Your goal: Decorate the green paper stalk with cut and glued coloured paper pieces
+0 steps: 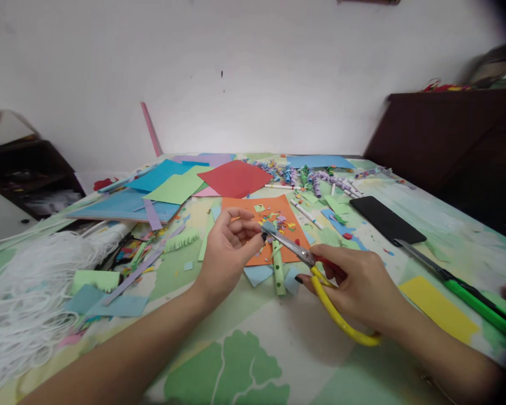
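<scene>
My left hand (235,239) pinches a small piece of blue paper (270,227) between thumb and fingers, above an orange sheet (236,203). In my right hand (358,278) is a pair of yellow-handled scissors (337,318), its blades pointing left and meeting the blue paper. Whether the blades are fully closed is hard to tell. Small bits of coloured paper (280,220) lie scattered on the orange sheet. A rolled green paper tube (279,273) with dark dots lies below the blades, partly over the sheet's near edge.
White cord (21,315) heaps at the left. A red sheet (236,179) and a blue sheet (164,174) lie behind. Curled paper pieces (316,183) sit at the back. To the right are a black phone (388,219), green-handled scissors (468,295) and yellow paper (436,309).
</scene>
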Motion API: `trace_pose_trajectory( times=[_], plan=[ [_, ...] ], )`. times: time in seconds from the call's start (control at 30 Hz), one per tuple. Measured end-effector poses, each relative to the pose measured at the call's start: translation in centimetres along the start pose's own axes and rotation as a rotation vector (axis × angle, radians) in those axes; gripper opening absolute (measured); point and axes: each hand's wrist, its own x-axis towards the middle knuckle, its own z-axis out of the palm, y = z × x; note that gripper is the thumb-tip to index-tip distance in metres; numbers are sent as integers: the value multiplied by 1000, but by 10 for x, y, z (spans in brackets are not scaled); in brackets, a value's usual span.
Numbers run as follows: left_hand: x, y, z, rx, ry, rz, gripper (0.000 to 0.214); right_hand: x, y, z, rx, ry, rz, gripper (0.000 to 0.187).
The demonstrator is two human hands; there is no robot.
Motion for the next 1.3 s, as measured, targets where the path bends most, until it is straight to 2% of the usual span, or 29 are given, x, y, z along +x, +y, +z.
trace_pose_trajectory(
  times=[0.73, 1.0, 1.3],
  plan=[
    [3, -3, -2, -18, 66, 27, 29, -2, 0, 0, -20, 10, -14, 26],
    [1, 0, -2, -31, 6, -1, 28, 1, -2, -3, 62, -49, 27, 24],
    [-2, 6, 0, -179, -64, -134, 30, 2, -9, -4, 233, -141, 98, 24]
  ],
)
